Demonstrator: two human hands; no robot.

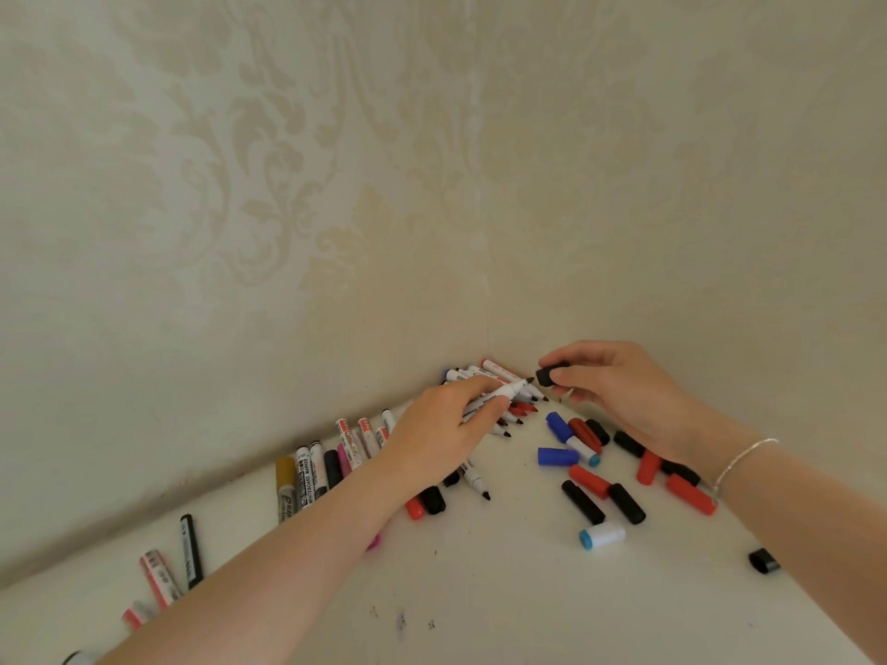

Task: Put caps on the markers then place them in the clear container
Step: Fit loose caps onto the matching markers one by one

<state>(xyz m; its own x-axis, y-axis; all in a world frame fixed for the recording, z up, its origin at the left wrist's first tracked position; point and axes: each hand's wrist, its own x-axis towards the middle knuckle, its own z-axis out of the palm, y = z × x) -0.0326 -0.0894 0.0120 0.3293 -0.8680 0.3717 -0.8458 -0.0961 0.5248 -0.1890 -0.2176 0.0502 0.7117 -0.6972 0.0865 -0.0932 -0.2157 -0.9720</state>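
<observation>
Black-tipped marker [509, 390] is up off the desk [480, 592] near the far corner, pinched in the left hand [441, 434], tip pointing right. The right hand [619, 391] has a black cap [552, 375] between thumb and fingers, open end facing the tip, just a small gap between them. So I'd say we're mid-capping. Next move looks like lining up the cap and pushing it on straight till it seats. Uncapped markers [513, 410] lie piled under the hands, loose caps [590, 472] scattered toward the right edge, more markers [307, 477] along the left edge. Can't see the clear container anywhere.
</observation>
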